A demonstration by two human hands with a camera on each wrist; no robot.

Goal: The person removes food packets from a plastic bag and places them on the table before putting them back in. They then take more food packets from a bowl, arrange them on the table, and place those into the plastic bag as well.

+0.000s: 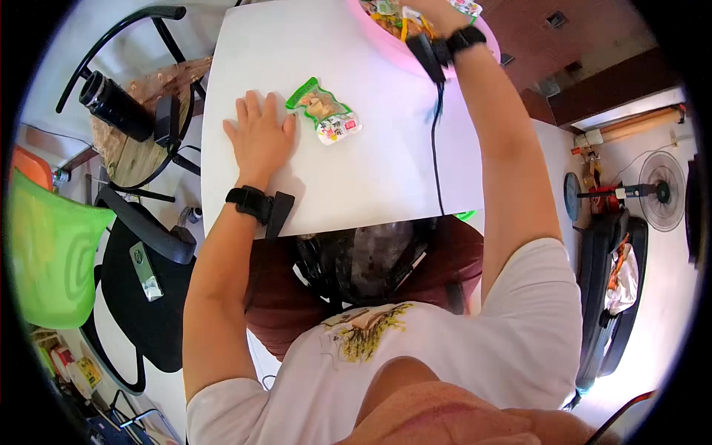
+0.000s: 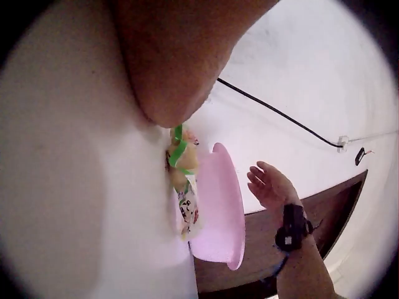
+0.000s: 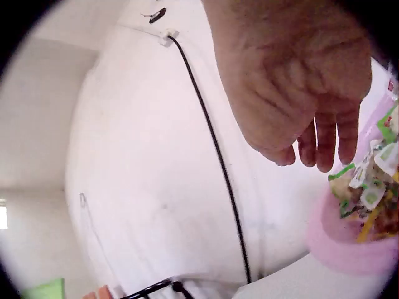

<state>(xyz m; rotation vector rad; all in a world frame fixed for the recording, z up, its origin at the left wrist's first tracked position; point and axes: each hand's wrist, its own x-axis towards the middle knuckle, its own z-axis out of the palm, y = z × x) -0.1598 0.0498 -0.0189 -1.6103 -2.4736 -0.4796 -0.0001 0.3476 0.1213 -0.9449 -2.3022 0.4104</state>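
My left hand (image 1: 261, 141) rests palm down on the white table (image 1: 393, 163), fingers spread. Close to its thumb lies a small snack packet (image 1: 322, 111), clear with green edges and a white printed end, pale pieces inside. At the table's far right stands a pink basin (image 1: 491, 58) with several colourful snack packets (image 3: 374, 187) in it. My right hand (image 1: 436, 16) is over that basin, partly cut off by the head view's top edge. In the right wrist view, the right hand (image 3: 299, 93) has relaxed fingers pointing down toward the packets, holding nothing.
A black cable (image 1: 437, 148) hangs from the right wrist's band across the table. Left of the table is a chair with a black bottle (image 1: 115, 104) on it; a phone (image 1: 146, 271) lies on a black seat. A fan (image 1: 660, 189) stands at the right.
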